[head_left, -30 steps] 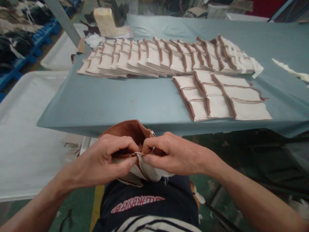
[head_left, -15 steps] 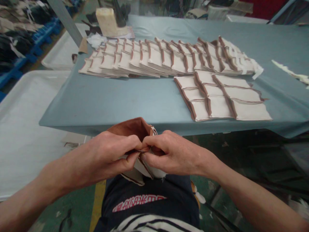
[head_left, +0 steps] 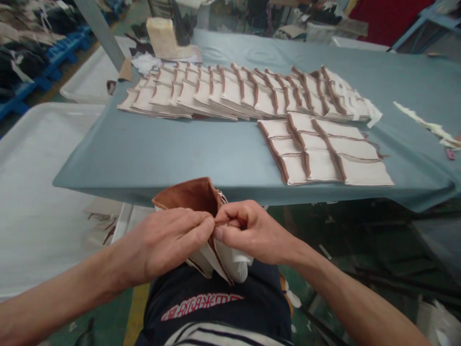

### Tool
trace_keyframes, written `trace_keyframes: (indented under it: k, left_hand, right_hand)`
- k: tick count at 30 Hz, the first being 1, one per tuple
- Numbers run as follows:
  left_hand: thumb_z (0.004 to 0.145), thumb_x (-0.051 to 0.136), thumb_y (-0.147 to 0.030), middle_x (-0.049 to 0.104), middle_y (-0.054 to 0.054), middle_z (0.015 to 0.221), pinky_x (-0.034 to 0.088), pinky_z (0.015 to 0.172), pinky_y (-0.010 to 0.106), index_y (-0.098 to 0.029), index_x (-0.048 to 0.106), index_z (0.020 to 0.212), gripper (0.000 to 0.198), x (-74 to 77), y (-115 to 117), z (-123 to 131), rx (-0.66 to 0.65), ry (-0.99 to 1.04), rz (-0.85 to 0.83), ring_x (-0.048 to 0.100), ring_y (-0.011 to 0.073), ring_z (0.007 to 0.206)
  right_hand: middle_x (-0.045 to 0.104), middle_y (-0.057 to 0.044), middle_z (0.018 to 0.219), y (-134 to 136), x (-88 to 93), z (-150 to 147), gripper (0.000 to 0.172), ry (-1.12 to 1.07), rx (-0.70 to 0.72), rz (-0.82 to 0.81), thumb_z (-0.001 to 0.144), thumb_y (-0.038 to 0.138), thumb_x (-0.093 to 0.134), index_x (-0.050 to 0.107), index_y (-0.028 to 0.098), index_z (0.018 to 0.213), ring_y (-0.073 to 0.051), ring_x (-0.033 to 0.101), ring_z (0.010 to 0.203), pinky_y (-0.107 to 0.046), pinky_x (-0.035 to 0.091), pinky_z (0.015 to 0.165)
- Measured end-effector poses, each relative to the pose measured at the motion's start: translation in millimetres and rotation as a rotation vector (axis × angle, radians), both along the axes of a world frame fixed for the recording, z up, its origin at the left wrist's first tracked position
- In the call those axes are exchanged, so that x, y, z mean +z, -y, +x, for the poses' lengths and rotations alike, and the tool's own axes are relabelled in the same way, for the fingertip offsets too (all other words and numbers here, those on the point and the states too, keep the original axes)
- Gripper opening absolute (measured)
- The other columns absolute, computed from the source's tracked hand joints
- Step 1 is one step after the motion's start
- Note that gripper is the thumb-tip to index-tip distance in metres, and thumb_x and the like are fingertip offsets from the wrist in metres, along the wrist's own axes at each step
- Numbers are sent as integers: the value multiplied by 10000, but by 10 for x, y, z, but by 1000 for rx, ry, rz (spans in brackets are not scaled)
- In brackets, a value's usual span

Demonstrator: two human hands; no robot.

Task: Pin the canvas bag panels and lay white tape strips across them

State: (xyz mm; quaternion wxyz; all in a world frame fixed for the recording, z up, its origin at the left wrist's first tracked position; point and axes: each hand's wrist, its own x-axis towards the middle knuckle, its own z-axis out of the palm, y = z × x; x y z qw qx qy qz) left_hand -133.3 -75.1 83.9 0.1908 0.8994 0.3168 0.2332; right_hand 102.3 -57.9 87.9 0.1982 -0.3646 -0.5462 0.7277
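My left hand (head_left: 169, 245) and my right hand (head_left: 248, 233) meet over my lap, fingertips pinched together on a brown and cream fabric piece (head_left: 190, 194). Its brown side bulges upward behind my fingers, and cream folds with brown edging hang below them. Both hands are closed on the fabric. On the blue-grey table (head_left: 173, 154) ahead lie overlapping rows of finished cream fabric pieces (head_left: 230, 91) with brown trim, and a smaller group (head_left: 324, 154) sits nearer the front right.
A cream block (head_left: 162, 36) stands at the table's far left beside a dark upright object. White trays (head_left: 32, 192) lie to the left of the table. A white fabric strip (head_left: 425, 126) lies at the table's right. Blue racks fill the far left.
My hands have drawn closer together on the fabric, with more cream fold hanging below. The view has shifted slightly lower and to the right.
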Motion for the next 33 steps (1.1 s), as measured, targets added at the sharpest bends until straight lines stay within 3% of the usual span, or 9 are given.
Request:
trace_keyframes:
  k: [2,5,10,13,17,22,25,28,33]
  left_hand:
    - [1097,481,-149,838,44,988,597,821,247,-211,718,1082,245,52,-35,-11,-54,43,-12,780,180,870]
    - [1118,496,-190,813,-1,990,554,812,203,-225,691,1167,205,202,-115,-30,-49,40,-154,760,145,857]
    - [1160,414,-300,613,-66,681,421,632,213,-208,599,788,426,434,-272,65,-119,-38,-389,542,102,585]
    - [1156,449,-300,570,-80,648,367,581,230,-205,569,767,418,477,-334,125,-176,-60,-462,496,91,555]
    - [1123,547,-236,611,-70,678,362,576,268,-206,581,783,343,422,-261,214,-186,-135,-377,539,112,579]
    - [986,634,-82,656,0,764,370,558,390,-204,604,875,167,176,131,528,-34,-251,162,603,225,653]
    - [951,691,-114,660,5,803,437,534,399,-180,617,946,99,87,300,727,-67,-239,169,614,233,656]
    - [967,708,-122,690,10,852,465,530,401,-179,613,950,111,106,336,817,-94,-258,104,653,229,687]
    - [1043,644,-218,721,-2,817,317,487,422,-226,612,842,203,132,282,755,-145,-301,-34,694,244,685]
  right_hand:
    - [369,119,559,14,14,22,114,6,-1,45,821,266,639,571,206,751,-57,268,496,-177,211,439]
    - [389,113,543,27,89,55,91,105,9,261,837,197,608,595,197,747,-58,297,492,-182,229,460]
    - [429,106,540,55,167,81,118,279,34,575,841,114,610,626,184,747,-50,360,481,-198,256,518]
    - [452,102,549,84,164,96,119,339,45,667,853,103,621,655,179,768,-50,372,481,-211,253,537]
    - [487,87,573,156,153,194,133,413,75,812,914,136,604,706,175,839,-63,393,473,-226,252,530]
    - [586,58,607,346,48,450,171,505,152,874,1028,169,510,627,198,905,-96,506,467,-234,296,491]
    - [641,50,646,474,-55,618,222,474,189,792,1076,164,455,536,241,884,-93,567,478,-203,372,497]
    - [709,25,718,565,-111,737,230,483,185,750,1101,170,431,526,256,910,-104,648,548,-192,434,549]
    - [753,1,736,646,-81,721,219,537,158,906,1075,120,427,608,228,1015,-129,688,556,-241,406,563]
